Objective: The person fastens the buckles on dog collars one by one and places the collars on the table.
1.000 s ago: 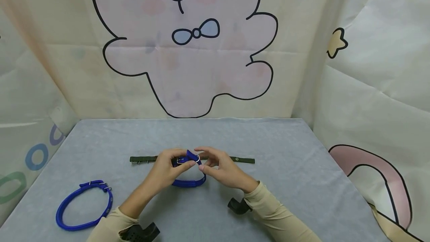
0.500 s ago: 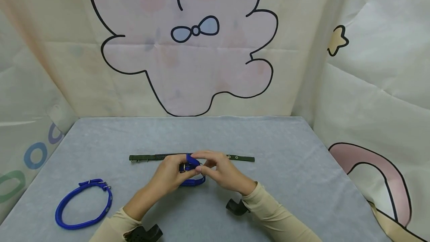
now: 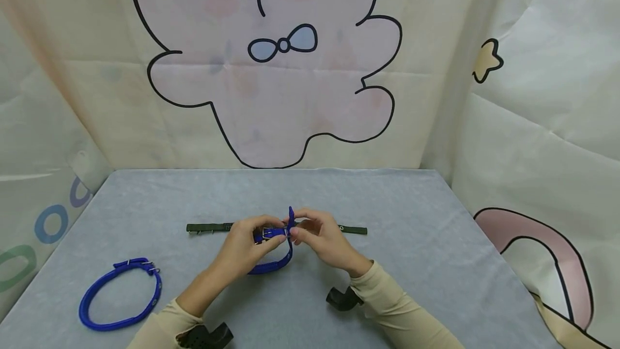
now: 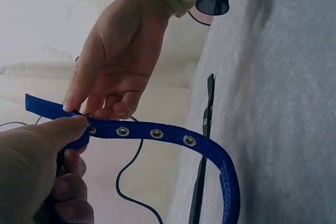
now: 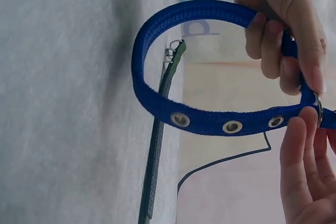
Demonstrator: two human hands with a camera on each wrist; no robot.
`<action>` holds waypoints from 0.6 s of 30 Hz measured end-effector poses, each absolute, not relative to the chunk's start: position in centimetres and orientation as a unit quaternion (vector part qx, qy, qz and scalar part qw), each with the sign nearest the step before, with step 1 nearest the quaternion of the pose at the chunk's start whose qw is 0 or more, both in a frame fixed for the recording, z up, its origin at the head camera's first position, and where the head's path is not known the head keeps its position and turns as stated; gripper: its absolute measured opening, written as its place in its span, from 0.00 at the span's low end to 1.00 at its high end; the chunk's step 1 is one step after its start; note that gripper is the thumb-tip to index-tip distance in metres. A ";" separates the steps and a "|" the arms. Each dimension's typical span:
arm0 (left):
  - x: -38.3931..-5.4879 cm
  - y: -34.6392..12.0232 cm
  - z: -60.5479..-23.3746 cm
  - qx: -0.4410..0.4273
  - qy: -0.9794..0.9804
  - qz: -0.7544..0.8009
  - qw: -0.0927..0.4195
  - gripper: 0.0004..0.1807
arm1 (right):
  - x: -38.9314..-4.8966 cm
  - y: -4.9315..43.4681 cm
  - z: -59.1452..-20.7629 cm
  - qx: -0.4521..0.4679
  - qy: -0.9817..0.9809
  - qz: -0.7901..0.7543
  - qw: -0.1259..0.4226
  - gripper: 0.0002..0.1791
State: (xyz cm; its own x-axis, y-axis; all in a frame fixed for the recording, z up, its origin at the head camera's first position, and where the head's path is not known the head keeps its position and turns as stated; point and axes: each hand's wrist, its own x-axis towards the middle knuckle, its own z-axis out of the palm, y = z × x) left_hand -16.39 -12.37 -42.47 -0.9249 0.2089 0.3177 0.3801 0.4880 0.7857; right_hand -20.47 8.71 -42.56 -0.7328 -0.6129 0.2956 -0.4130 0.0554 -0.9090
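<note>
A blue webbing collar [image 3: 268,269] with metal eyelets is held in the air, bent into a loop. My left hand [image 3: 240,245] grips it near the buckle [image 3: 266,235]. My right hand [image 3: 323,240] pinches the strap by its free end [image 3: 291,214], which points upward. In the right wrist view, the strap meets a metal ring [image 5: 319,109] between the two hands' fingertips. The left wrist view shows the strap's tip [image 4: 44,106] sticking out past both thumbs, with the eyelets in a row behind. How the strap runs at the ring is partly hidden by the fingers.
Behind the hands, a dark green collar [image 3: 208,228] lies stretched straight across the grey cloth-covered table [image 3: 397,203]. Another blue collar [image 3: 92,301], buckled into a loop, lies at the front left. Printed fabric walls stand around the table.
The strap's free end, folded over toward the left hand half a second ago, now stands upright between the hands. My right hand has shifted slightly right; the left hand stays near the buckle.
</note>
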 end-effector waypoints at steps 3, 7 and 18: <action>-16.4 -12.5 -42.5 -0.173 -0.858 -0.478 0.075 0.08 | -20.5 8.7 -42.5 -0.359 0.719 -0.589 0.083 0.13; -16.4 -12.6 -42.4 -0.164 -0.862 -0.477 0.051 0.07 | -20.5 8.5 -42.6 -0.366 0.726 -0.578 0.076 0.12; -16.5 -12.8 -42.6 -0.141 -0.885 -0.444 0.009 0.09 | -20.4 8.2 -43.1 -0.360 0.760 -0.540 0.046 0.11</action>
State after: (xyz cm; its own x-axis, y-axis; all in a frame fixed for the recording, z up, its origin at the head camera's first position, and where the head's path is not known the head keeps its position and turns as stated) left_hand -16.52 -12.81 -42.56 -0.9598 0.2425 0.1410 0.2581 0.5664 0.7826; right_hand -20.44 8.19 -43.07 -0.7364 -0.5970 0.3182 -0.4969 0.1583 -0.8532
